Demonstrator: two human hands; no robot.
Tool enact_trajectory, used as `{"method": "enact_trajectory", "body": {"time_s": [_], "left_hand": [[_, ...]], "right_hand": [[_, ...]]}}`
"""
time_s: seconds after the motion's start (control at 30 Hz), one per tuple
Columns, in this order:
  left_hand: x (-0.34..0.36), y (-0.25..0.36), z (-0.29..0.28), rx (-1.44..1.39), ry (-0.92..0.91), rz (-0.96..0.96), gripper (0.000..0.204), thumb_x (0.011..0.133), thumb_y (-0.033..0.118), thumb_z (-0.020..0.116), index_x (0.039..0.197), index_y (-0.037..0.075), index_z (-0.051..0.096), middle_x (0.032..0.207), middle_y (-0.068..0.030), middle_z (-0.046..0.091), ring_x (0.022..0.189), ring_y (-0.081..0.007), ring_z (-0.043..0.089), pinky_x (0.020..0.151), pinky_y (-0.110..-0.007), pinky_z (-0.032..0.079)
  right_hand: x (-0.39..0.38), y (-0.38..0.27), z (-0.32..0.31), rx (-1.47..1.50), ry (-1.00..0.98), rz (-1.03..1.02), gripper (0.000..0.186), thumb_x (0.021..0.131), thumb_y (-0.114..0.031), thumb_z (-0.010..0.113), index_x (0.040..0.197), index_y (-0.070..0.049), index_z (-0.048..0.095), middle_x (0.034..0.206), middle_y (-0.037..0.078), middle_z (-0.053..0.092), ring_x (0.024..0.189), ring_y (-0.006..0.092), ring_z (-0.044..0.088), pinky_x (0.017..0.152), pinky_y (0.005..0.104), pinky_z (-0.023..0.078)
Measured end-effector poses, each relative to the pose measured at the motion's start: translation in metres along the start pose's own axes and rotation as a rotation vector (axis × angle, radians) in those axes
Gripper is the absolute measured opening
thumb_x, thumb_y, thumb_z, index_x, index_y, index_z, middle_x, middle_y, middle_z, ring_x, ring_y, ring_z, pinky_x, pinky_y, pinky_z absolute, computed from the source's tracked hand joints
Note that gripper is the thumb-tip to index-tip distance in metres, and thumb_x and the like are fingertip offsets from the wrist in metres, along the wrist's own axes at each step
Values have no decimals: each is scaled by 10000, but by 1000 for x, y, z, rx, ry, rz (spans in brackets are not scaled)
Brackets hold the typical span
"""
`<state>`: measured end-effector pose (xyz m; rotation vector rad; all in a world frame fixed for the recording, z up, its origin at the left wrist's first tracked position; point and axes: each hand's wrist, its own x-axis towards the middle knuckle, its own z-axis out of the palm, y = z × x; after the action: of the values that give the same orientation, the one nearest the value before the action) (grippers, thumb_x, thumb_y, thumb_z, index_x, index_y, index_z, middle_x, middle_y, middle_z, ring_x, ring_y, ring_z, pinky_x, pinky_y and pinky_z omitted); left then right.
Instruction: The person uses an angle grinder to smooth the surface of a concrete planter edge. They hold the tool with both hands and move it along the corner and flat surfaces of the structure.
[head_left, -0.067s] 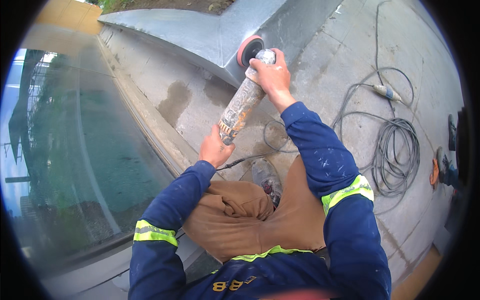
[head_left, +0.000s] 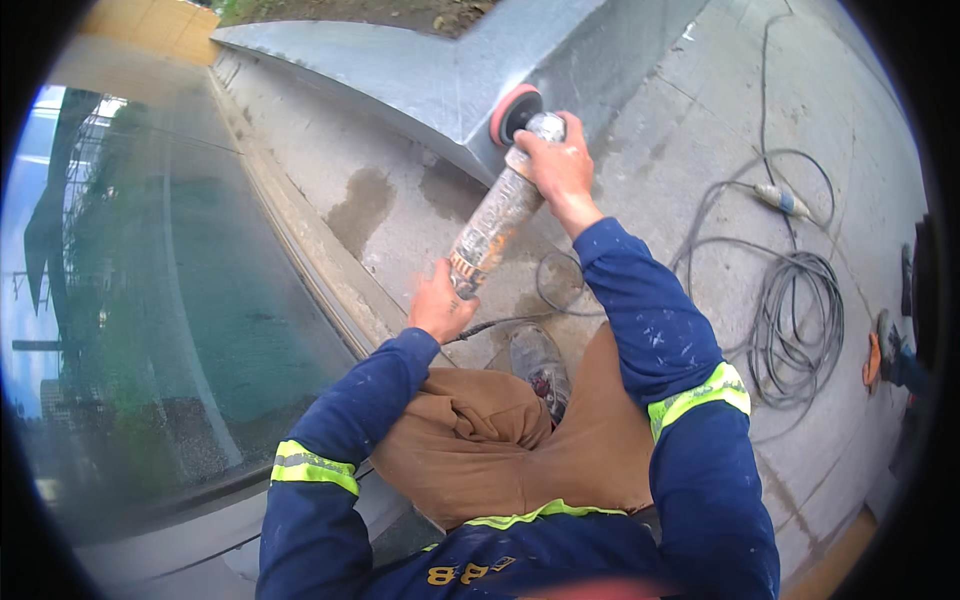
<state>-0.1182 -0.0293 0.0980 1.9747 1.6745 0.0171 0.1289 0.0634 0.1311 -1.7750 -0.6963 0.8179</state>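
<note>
Both my hands grip a long, paint-spattered angle grinder (head_left: 497, 218). My left hand (head_left: 441, 303) is wrapped round its rear end, where the cord comes out. Up at the head, my right hand (head_left: 563, 165) is closed over the tool close behind its disc. The round pink-edged disc (head_left: 515, 112) lies against the corner edge of a grey concrete wall (head_left: 470, 85). Whether the disc is spinning cannot be made out.
A coiled black cable (head_left: 800, 315) with a pale connector (head_left: 780, 200) lies on the pavement at right. Glass (head_left: 200, 300) runs along my left. Another person's shoe (head_left: 885, 335) and an orange thing (head_left: 872, 362) show at the far right. Wet patches (head_left: 362, 210) darken the ground.
The whole scene has shifted slightly right and down in the picture. My hands keep the same hold on the grinder, and the disc stays at the wall's corner.
</note>
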Motion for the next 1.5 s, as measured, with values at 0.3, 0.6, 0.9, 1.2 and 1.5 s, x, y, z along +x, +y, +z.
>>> {"method": "enact_trajectory", "body": {"time_s": [0.3,0.6,0.9,1.2,1.5], "left_hand": [[16,23,-11,7,-10,9,560,777,281,714,1213,43,455,875,-310,684,883,-513,667,803,-554,530],[22,24,-10,10,-18,23,597,780,283,714,1260,55,442,885,-308,682,880,-518,665,801,-568,525],[20,33,-4,18,13,24,569,778,277,719,1214,35,443,897,-303,698,884,-518,668,813,-568,533],[29,36,-5,-38,59,84,589,766,254,737,1227,24,452,909,-303,698,906,-516,666,810,-551,529],[34,40,-3,-68,43,99,564,764,231,732,1202,6,457,917,-298,698,904,-514,663,798,-538,525]], "right_hand": [[28,11,-5,150,17,-34,721,752,-365,768,1385,-102,546,1252,225,671,1169,377,644,1003,430,484],[45,24,3,142,41,-19,728,753,-355,759,1399,-108,534,1249,212,678,1166,375,646,1006,433,480],[44,18,-6,29,54,9,713,750,-403,757,1379,-127,568,1259,211,677,1172,390,642,1005,433,484],[42,2,-14,60,62,8,714,744,-404,756,1382,-140,571,1245,198,690,1156,379,656,988,421,501],[52,3,-16,52,52,-25,738,730,-401,762,1383,-112,574,1245,203,690,1164,369,654,1008,416,492]]}}
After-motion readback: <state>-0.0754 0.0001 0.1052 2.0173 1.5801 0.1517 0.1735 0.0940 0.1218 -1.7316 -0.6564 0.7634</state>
